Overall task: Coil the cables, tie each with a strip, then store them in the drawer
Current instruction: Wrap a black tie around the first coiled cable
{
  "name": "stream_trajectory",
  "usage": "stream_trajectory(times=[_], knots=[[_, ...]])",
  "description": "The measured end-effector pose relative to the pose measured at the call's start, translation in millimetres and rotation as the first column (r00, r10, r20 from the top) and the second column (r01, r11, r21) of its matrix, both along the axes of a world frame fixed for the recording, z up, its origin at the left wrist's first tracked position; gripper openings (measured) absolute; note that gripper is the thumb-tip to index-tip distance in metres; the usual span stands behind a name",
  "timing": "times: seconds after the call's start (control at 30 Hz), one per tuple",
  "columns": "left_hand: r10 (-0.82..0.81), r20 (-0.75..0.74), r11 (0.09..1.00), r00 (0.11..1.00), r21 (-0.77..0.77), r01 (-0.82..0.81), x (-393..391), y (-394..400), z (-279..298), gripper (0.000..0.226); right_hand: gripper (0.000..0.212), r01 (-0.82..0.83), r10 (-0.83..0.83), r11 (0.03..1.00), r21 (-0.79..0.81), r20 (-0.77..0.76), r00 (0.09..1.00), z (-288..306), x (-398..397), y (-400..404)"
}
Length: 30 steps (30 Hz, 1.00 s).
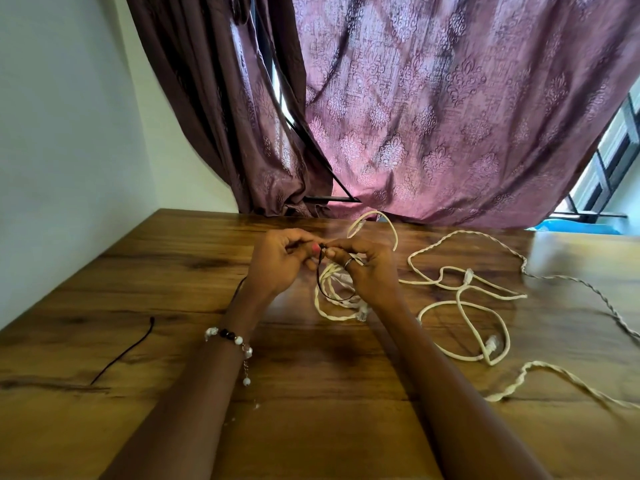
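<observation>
A: Where are the hands?
B: Both are over the middle of the bench (pixel 173 271), fingertips meeting. The left hand (pixel 277 263) and right hand (pixel 367 268) each pinch an end of a thin black strip (pixel 320 271), so each grip is closed on it.

A: And the strip itself?
B: It loops down from the fingers and round a white coil (pixel 332 299) that lies on the bench just under the hands. A clear plug (pixel 362 311) sticks out at the coil's near edge.

A: The other cables?
B: A loose white cable (pixel 464 306) sprawls in open loops to the right of the hands, and a twisted cable (pixel 568 282) runs beyond it toward the right edge. Neither is tied.

A: Anything to the left?
B: A second black strip (pixel 126 351) lies alone on the bench, well apart from the hands.

A: Behind?
B: A purple curtain (pixel 450 116) hangs at the far edge.
</observation>
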<state>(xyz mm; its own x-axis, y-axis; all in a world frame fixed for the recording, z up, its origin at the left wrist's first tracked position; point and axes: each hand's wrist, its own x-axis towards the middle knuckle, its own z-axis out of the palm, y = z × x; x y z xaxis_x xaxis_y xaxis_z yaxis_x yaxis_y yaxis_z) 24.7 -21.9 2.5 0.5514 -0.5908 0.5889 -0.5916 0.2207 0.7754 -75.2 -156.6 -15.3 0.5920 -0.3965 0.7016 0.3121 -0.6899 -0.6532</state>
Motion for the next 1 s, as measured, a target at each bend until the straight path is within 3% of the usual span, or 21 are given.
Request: stream_trajectory(times=[0.17, 0.37, 0.5, 0.63, 0.73, 0.87, 1.0], knots=[[0.031, -0.087, 0.99, 0.996, -0.137, -0.043, -9, -7, -3, 0.015, 0.016, -0.12, 0.121, 0.985, 0.122, -0.001, 0.993, 6, -3, 5], [-0.003, -0.09, 0.979, 0.996, -0.201, -0.015, -8, -7, -3, 0.016, 0.015, -0.225, 0.232, 0.944, 0.242, -0.002, 0.973, 14, -11, 14], [0.07, -0.026, 0.977, 0.997, -0.199, -0.074, -16, -10, -3, 0.009, 0.018, -0.228, 0.24, 0.91, 0.346, 0.008, 0.971, 17, -12, 18], [0.145, -0.068, 0.965, 0.987, -0.213, -0.156, -19, -15, -6, 0.001, 0.016, -0.167, 0.208, 0.886, 0.432, -0.049, 0.977, 19, -12, 19], [0.24, -0.221, 0.925, 0.945, -0.244, -0.292, -11, -14, -5, 0.002, 0.02, -0.155, 0.24, 0.891, 0.427, -0.151, 0.959, 20, -16, 20], [0.338, -0.476, 0.85, 0.812, -0.216, -0.48, 3, -9, 0, 0.009, 0.017, -0.207, 0.349, 0.848, 0.488, -0.219, 0.911, 25, -20, 23], [0.382, -0.629, 0.749, 0.677, -0.218, -0.626, 12, -5, 3, 0.01, 0.019, -0.215, 0.374, 0.839, 0.5, -0.243, 0.895, 26, -19, 27]])
